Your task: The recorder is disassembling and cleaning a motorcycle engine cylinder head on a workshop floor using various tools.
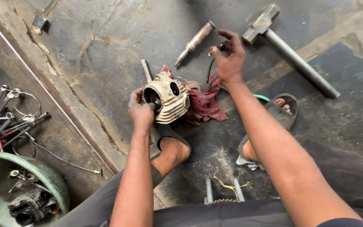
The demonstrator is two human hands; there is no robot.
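My left hand [141, 112] grips a cream finned engine cylinder [169, 100], holding it tilted on the oily concrete floor above my left foot. A red rag [204, 103] lies just behind and right of the cylinder. My right hand [230, 59] hovers further back, fingers curled around a small dark part with a thin black cable hanging from it. A metal cylindrical tool [195, 42] lies just left of that hand. A flat metal bar [146, 69] pokes out behind the cylinder.
A heavy steel hammer [288, 50] lies at the upper right. Wrenches and loose tools [7, 115] are piled at the left beyond a floor ridge. A green basin [53, 178] with parts sits at the lower left. My sandalled right foot [280, 111] rests at the right.
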